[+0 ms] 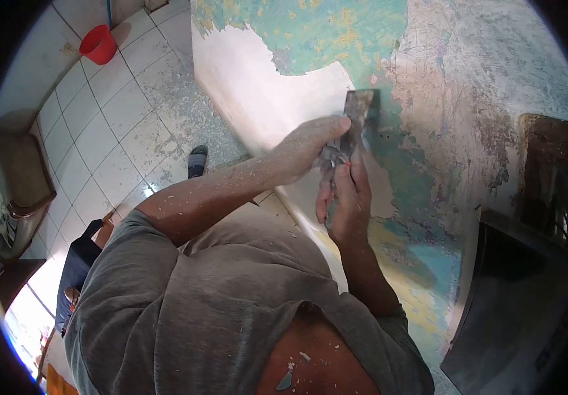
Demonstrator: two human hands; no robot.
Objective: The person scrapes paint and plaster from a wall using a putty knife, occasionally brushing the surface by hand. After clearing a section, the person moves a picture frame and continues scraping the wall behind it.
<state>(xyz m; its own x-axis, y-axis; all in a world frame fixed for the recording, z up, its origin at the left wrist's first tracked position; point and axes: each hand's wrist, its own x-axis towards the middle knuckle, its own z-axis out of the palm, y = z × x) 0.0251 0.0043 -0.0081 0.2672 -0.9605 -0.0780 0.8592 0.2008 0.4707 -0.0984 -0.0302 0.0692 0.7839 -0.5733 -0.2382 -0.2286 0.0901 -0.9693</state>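
A paint scraper (361,105) with a broad, worn metal blade lies against the wall (326,49), which carries flaking green and yellow paint. My right hand (348,207) is wrapped around the handle end. From the left, my left hand (303,146) also grips the scraper, its thumb along the base of the blade. Most of the handle is hidden by my fingers, and something greyish shows between the hands. Left of the blade is a bare white patch (277,99) where the paint is off. Pale flakes cling to my left forearm and shirt.
Paint chips litter the tiled floor (126,125) at left. A red bucket (99,45) stands at the upper left, and a wooden-framed seat (24,171) at the far left. A dark panel (514,303) and a brown wooden frame (540,141) are against the right side.
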